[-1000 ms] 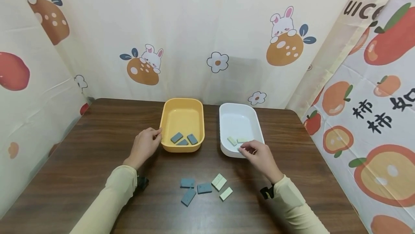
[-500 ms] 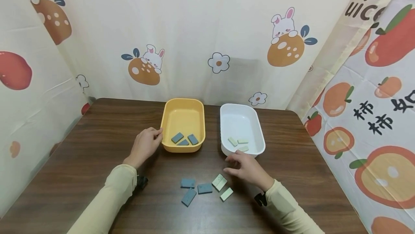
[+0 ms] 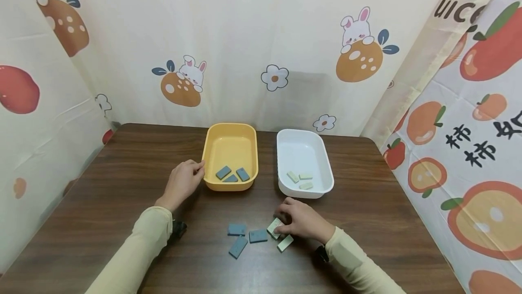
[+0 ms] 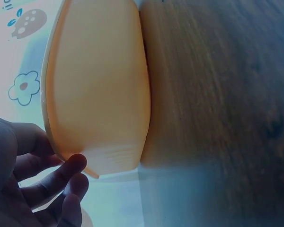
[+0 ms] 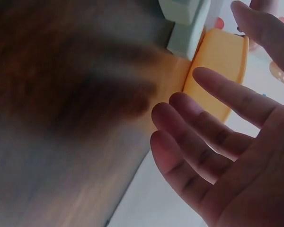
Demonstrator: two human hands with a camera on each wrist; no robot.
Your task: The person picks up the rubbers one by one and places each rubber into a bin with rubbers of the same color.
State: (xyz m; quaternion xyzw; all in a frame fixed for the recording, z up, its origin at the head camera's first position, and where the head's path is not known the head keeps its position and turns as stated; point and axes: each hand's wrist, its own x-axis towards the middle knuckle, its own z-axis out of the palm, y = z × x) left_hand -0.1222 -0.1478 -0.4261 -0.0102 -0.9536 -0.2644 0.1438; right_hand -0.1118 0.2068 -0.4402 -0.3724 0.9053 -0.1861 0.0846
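My left hand (image 3: pixel 182 184) pinches the left rim of a yellow plastic tub (image 3: pixel 230 147); in the left wrist view the thumb and fingers lie on either side of that rim. My right hand (image 3: pixel 303 219) hovers over a pair of pale green blocks (image 3: pixel 273 228) lying side by side. Its fingers are spread with nothing between them, and in the right wrist view the pale green blocks (image 5: pixel 185 40) lie beyond the fingertips. A further pale green block (image 3: pixel 285 243) lies just in front. Several blue-grey blocks (image 3: pixel 258 236) lie to the left.
A white plastic tub (image 3: pixel 303 149) stands right of the yellow one, with pale green blocks (image 3: pixel 305 176) inside. Blue-grey blocks (image 3: pixel 223 172) lie in the yellow tub. Printed curtains (image 3: pixel 244 58) hang behind the dark wooden table (image 3: pixel 155 149) and at its sides.
My right hand has left the white tub, a pale green block now lying there where its fingers were, and has moved down-left to the pale green blocks on the table. The left hand stays put.
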